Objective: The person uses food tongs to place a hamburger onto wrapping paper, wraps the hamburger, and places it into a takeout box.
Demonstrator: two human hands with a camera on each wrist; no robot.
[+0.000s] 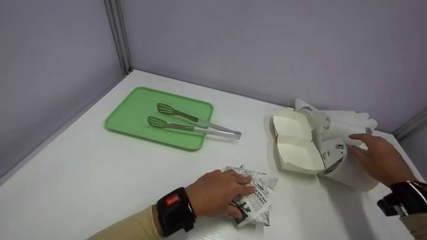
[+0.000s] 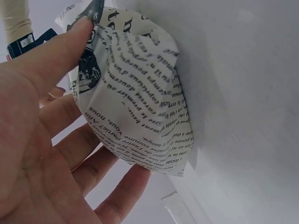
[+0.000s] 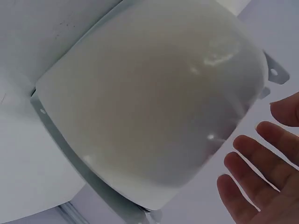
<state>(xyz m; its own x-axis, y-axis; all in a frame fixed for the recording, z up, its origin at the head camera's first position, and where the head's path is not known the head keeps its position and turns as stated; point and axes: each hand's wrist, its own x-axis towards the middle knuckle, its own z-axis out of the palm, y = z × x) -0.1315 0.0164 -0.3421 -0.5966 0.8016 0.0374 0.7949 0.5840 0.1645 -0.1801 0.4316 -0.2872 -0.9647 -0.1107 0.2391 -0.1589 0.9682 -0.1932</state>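
Note:
My left hand (image 1: 218, 193) lies over a crumpled parcel of newsprint-patterned paper (image 1: 258, 200) on the table. In the left wrist view the thumb lies on one face of the newsprint parcel (image 2: 126, 93) and the fingers reach round the other side; what is inside is hidden. My right hand (image 1: 383, 156) is beside a white rounded holder (image 1: 355, 173), its fingers spread and holding nothing. The right wrist view shows a gap between those fingers and the white curved holder (image 3: 140, 98). An unfolded cream food box (image 1: 297, 153) stands left of the holder.
A green tray (image 1: 130, 116) lies at the back left, with metal tongs (image 1: 218, 131) across it, handles over its right edge. Behind the food box are more white rolled shapes (image 1: 353, 116). Walls (image 1: 233, 43) bound the table's back and sides.

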